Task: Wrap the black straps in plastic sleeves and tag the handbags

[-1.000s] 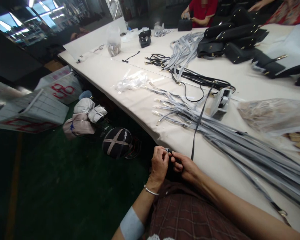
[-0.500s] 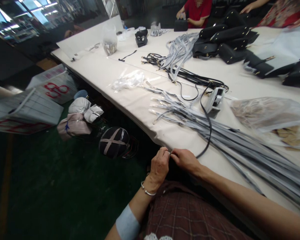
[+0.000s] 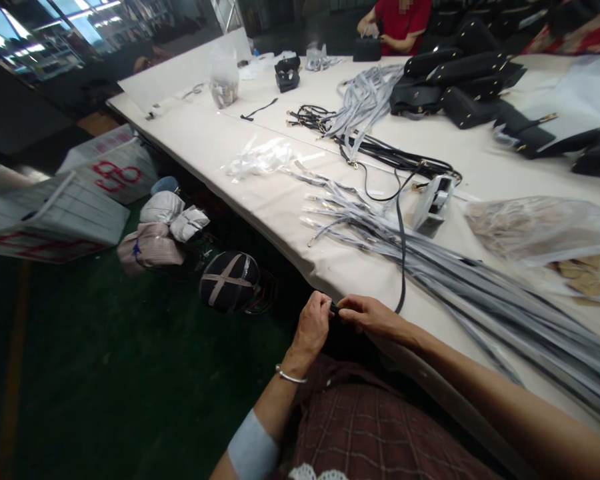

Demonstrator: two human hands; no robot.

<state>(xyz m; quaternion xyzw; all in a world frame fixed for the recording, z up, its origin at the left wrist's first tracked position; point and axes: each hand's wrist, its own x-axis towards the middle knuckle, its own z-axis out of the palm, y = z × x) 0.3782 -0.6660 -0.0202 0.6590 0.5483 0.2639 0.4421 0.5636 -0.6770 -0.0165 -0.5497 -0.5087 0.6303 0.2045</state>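
Observation:
My left hand [image 3: 313,327] and my right hand [image 3: 369,313] meet at the near edge of the white table [image 3: 220,143], both pinched on the end of a thin black strap [image 3: 401,253]. The strap runs up from my fingers across the table toward a small white tape dispenser [image 3: 433,200]. A wide bundle of grey wrapped straps [image 3: 480,287] lies just right of my hands, fanning toward the right edge. My left wrist wears a thin bracelet.
Black handbags [image 3: 460,87] and more straps [image 3: 365,107] lie at the table's far side. A clear bag of tan pieces [image 3: 545,233] sits right. A person in red [image 3: 403,23] works at the far end. Under the table lie bags and a helmet [image 3: 230,280]; white boxes [image 3: 55,213] stand left.
The black strap has gone from a loose curve to a straighter line. My hands have stayed pinched together at the table edge, shifting only slightly.

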